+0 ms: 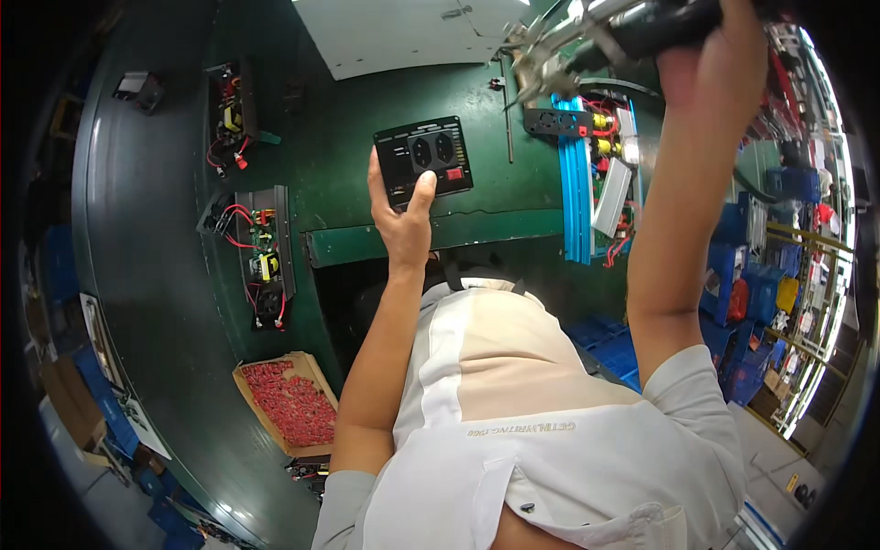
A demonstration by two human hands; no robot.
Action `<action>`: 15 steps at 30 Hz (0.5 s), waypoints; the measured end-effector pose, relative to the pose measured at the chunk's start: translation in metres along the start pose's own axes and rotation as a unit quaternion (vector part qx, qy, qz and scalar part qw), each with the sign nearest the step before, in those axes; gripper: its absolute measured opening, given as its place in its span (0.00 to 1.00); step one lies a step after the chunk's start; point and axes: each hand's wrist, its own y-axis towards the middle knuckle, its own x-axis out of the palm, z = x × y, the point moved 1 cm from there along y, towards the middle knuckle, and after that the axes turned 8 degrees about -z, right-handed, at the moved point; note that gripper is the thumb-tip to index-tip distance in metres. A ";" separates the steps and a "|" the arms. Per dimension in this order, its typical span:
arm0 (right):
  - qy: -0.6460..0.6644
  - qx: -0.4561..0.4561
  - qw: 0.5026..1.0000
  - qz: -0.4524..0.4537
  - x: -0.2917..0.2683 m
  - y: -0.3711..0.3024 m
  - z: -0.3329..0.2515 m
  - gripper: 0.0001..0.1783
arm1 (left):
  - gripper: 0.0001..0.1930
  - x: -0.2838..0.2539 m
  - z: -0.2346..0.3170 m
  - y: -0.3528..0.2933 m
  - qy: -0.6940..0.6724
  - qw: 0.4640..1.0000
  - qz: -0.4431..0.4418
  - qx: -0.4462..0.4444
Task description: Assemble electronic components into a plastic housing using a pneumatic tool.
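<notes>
My left hand (406,227) grips a black faceplate (401,163) by its lower left edge, thumb on its front. Two round-holed sockets and a small red switch show on that faceplate, which is tilted slightly above the green bench (339,188). At the upper right, my right hand (724,60) is raised and closed around a black cylindrical tool (655,35), blurred and partly cut off by the frame's edge. Metal fittings (550,60) show beside the tool's left end; whether they belong to it I cannot tell.
Open circuit assemblies (266,243) with red wires lie at the left, near another one (229,115). A cardboard tray (316,380) holds several small red parts. At the right sits a blue metal housing (576,202) with electronics; a white panel (394,37) stands at the back.
</notes>
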 end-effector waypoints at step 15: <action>0.070 0.131 0.988 0.038 0.004 -0.097 -0.005 0.09 | 0.38 0.001 -0.002 0.001 -0.011 1.000 0.005 -0.014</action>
